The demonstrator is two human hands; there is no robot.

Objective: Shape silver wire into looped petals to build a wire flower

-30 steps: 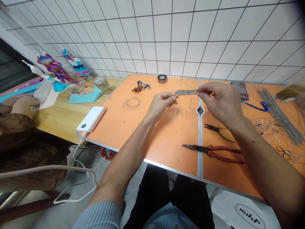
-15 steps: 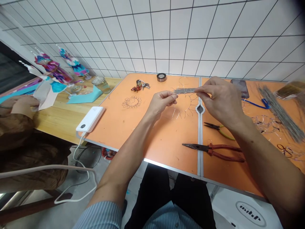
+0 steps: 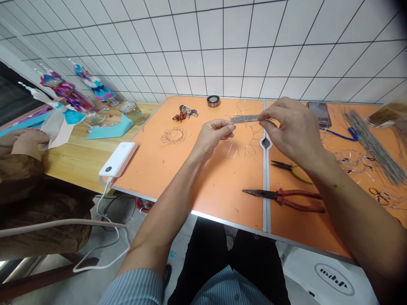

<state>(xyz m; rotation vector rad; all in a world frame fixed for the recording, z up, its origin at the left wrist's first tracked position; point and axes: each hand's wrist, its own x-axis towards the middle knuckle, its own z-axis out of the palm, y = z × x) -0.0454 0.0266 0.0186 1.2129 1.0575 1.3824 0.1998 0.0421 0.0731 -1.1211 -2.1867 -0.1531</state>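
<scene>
My left hand [image 3: 218, 133] pinches the thin looped wire piece [image 3: 243, 149], whose petal-like loops spread below and to the right of the fingertips. My right hand [image 3: 284, 123] has thumb and forefinger pressed together on wire at the right side of this piece; the exact strand is too small to tell. Behind the fingertips lies a short bundle of grey wires [image 3: 246, 118] on the orange table [image 3: 197, 182]. Farther left rests a finished-looking ring of wire loops [image 3: 174, 135].
Red-handled pliers [image 3: 282, 199] and smaller pliers [image 3: 282, 165] lie below my right hand. Tape [image 3: 213, 101], keys [image 3: 185, 113] and a white power bank [image 3: 118, 159] are leftward. Long wires [image 3: 375, 146] lie right. Another person's hands [image 3: 30, 137] hold white material at far left.
The view has shifted slightly. Both hands keep their pinched grips, with the wire loops turned a little between them.
</scene>
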